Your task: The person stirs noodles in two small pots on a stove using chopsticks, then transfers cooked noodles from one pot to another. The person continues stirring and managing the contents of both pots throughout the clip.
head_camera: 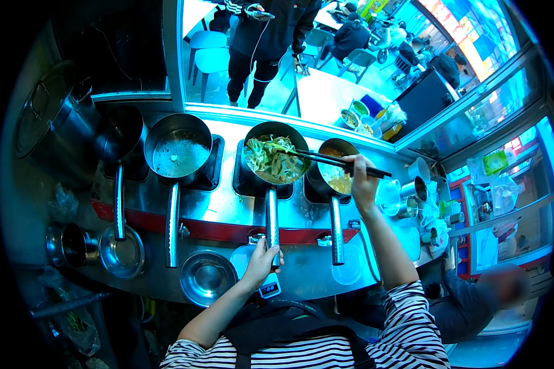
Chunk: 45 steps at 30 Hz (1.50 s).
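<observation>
My left hand grips the long metal handle of a saucepan on the stove. Leafy greens and noodles fill this pan. A pair of long dark chopsticks is in my right hand, their tips among the greens. Just right of it, partly behind the chopsticks and my hand, stands a second saucepan with yellowish food in broth. To the left, another saucepan contains cloudy, bubbly liquid.
A dark saucepan and a tall lidded stockpot stand far left. Metal bowls and a digital scale line the front counter. Containers crowd the right side. A person is at lower right; another stands beyond the window ledge.
</observation>
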Each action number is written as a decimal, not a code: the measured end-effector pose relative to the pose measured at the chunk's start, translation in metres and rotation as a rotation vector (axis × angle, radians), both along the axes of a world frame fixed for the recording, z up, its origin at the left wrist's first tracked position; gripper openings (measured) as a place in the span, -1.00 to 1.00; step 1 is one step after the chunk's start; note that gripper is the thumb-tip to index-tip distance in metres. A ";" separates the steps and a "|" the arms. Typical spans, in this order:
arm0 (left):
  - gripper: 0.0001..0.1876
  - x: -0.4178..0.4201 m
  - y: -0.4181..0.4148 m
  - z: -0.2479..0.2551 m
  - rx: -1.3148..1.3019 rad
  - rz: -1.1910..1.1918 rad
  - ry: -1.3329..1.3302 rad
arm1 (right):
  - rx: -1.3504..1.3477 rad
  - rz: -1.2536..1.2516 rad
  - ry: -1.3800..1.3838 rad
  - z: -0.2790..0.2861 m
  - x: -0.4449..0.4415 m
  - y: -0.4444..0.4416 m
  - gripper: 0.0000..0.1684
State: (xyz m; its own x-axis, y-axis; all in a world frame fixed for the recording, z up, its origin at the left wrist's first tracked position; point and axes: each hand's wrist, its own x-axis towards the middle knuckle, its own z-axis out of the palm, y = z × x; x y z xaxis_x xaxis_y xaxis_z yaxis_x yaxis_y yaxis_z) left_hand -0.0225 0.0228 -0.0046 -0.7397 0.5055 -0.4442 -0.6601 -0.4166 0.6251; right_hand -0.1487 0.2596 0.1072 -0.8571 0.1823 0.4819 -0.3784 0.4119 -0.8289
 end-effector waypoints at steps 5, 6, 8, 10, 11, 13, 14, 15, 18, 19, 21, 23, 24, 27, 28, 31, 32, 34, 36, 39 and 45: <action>-0.82 -0.002 0.003 0.002 -0.009 -0.020 -0.004 | 0.398 0.266 0.071 -0.007 -0.030 -0.042 -0.86; -0.82 -0.002 0.002 0.003 -0.011 -0.021 -0.008 | 0.421 0.329 0.016 -0.008 -0.029 -0.049 -0.85; -0.82 -0.003 0.001 0.003 -0.014 -0.020 -0.013 | 0.469 0.415 -0.075 -0.006 -0.026 -0.050 -0.85; -0.82 -0.002 0.002 0.003 -0.011 -0.017 -0.010 | 0.365 0.411 -0.196 -0.007 -0.032 -0.027 -0.83; -0.82 -0.002 0.002 0.004 -0.010 -0.016 -0.005 | 0.230 0.376 -0.291 -0.010 -0.038 -0.015 -0.83; -0.82 -0.003 0.003 0.006 -0.005 -0.015 0.002 | 0.379 0.262 -0.236 -0.003 -0.042 -0.017 -0.84; -0.82 -0.003 0.003 0.006 -0.009 -0.028 0.005 | 0.471 0.335 -0.131 -0.005 -0.037 -0.021 -0.84; -0.82 -0.004 0.004 0.005 -0.015 -0.035 0.008 | 0.561 0.412 -0.022 -0.008 -0.032 -0.024 -0.85; -0.81 -0.001 0.001 0.004 -0.018 -0.016 0.009 | 0.408 0.401 -0.315 0.021 -0.020 -0.009 -0.83; -0.81 0.000 0.002 0.004 -0.012 -0.012 0.011 | 0.312 0.365 -0.417 0.029 -0.017 0.000 -0.82; -0.81 0.000 0.003 0.003 -0.004 -0.013 0.003 | 0.313 0.231 -0.284 0.029 -0.015 0.008 -0.80; -0.82 -0.002 0.005 0.003 -0.004 -0.016 -0.006 | 0.324 0.243 -0.095 0.008 -0.015 0.001 -0.85; -0.82 -0.002 0.004 0.004 -0.009 -0.014 -0.013 | 0.408 0.294 -0.010 0.000 -0.014 -0.012 -0.86; -0.82 -0.001 0.002 0.001 0.003 -0.011 -0.019 | 0.420 0.426 -0.082 -0.010 -0.019 -0.009 -0.84; -0.82 0.000 0.001 0.000 0.013 -0.013 -0.019 | 0.289 0.373 -0.193 -0.012 -0.024 -0.001 -0.84; -0.81 -0.001 0.002 -0.001 0.012 0.000 -0.017 | 0.419 0.333 -0.106 -0.004 -0.028 -0.006 -0.84; -0.82 -0.001 0.003 -0.001 0.006 0.005 -0.012 | 0.428 0.341 -0.125 0.005 -0.024 -0.014 -0.84; -0.83 -0.002 0.005 0.002 -0.006 0.005 0.004 | 0.414 0.348 -0.202 0.016 -0.017 -0.017 -0.85; -0.85 -0.002 0.009 0.004 -0.068 -0.006 0.035 | 0.368 0.347 -0.329 0.023 -0.007 -0.006 -0.86; -0.87 -0.002 0.012 0.004 -0.107 -0.013 0.073 | 0.398 0.284 -0.219 0.013 -0.014 0.004 -0.86; -0.78 0.002 -0.001 0.001 -0.075 0.063 0.068 | 0.308 0.263 -0.185 0.045 0.003 0.019 -0.81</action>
State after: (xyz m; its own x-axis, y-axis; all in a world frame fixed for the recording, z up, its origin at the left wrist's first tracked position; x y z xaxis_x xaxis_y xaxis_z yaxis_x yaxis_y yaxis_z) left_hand -0.0201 0.0214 -0.0038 -0.7985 0.4246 -0.4268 -0.5894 -0.4065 0.6982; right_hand -0.1461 0.2790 0.1519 -0.9320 -0.1813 0.3137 -0.3601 0.5595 -0.7465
